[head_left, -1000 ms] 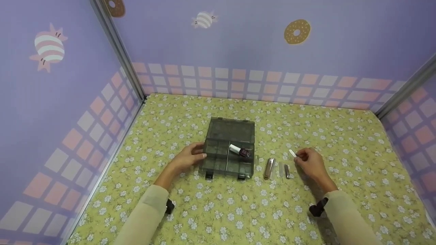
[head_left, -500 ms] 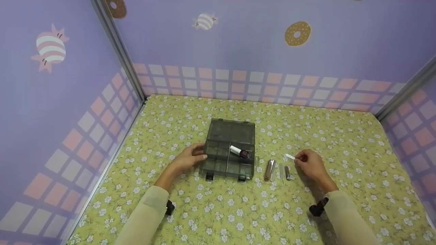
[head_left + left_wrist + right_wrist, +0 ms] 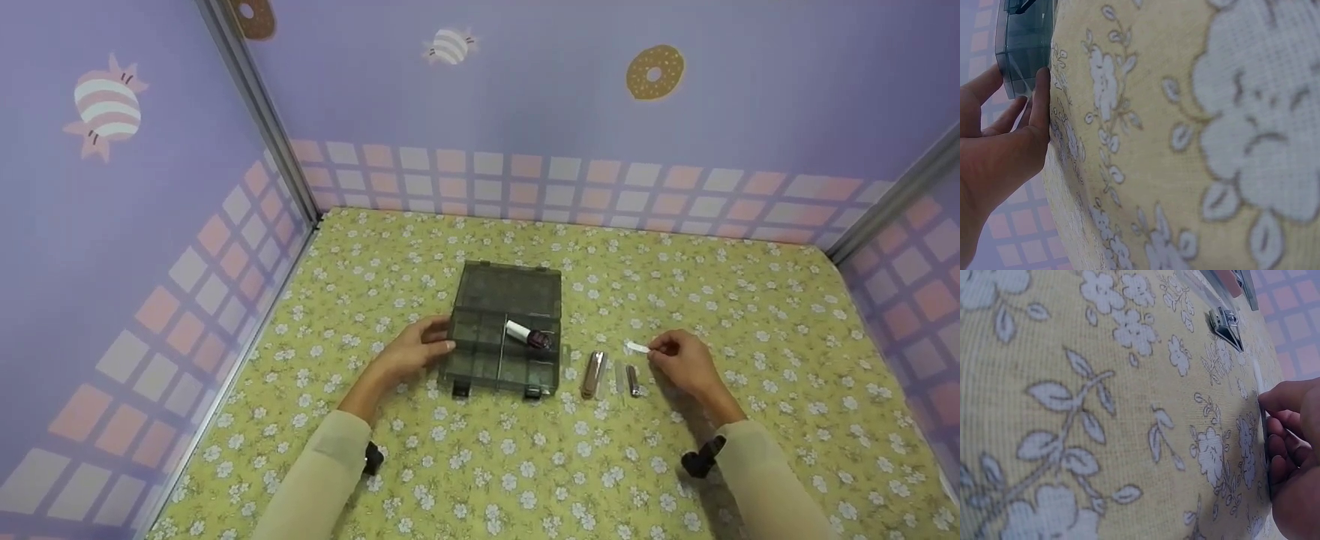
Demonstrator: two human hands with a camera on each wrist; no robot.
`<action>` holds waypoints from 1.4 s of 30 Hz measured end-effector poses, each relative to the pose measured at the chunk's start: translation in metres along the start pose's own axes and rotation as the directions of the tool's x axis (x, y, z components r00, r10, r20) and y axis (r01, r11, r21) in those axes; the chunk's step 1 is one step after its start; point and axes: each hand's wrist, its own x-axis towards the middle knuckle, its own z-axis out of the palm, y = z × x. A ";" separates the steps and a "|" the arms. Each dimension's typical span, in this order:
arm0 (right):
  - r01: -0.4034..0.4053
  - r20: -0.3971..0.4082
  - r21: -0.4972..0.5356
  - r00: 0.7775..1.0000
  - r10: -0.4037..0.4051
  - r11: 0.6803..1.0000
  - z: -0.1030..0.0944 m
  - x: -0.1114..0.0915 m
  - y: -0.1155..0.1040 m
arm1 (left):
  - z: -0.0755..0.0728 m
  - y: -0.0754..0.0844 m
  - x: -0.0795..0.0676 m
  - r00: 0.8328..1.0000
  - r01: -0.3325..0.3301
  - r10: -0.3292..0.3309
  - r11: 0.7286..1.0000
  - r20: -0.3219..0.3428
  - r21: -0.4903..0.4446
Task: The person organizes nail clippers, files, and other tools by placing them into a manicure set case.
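My left hand [image 3: 412,349] holds the left side of a smoky, see-through compartment box [image 3: 474,367]; in the left wrist view its thumb [image 3: 985,84] touches the upper edge and its fingers the side. The box's lid [image 3: 510,289] lies folded back. A nail polish bottle [image 3: 538,340], dark red with a white cap, lies tilted in the right part of the base. My right hand [image 3: 684,364] pinches a small thin white stick [image 3: 637,347] between thumb and index finger, low over the cloth. Its inner end is hidden by the fingers.
Left of my right hand lie a larger pinkish nail clipper [image 3: 593,375], a clear thin strip [image 3: 620,379] and a smaller metal nail clipper [image 3: 633,381]. Flowered cloth [image 3: 480,465] covers the table. Patterned panels [image 3: 480,176] stand behind and at both sides.
The white stick in my right hand has turned from slanting up and away to lying nearly level, pointing left. My left hand and the box have stayed where they were.
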 end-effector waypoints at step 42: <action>0.174 0.047 0.065 0.983 -0.177 0.983 0.021 0.021 -0.054 | -0.002 -0.002 0.001 1.000 0.005 -0.004 0.999 0.011 -0.031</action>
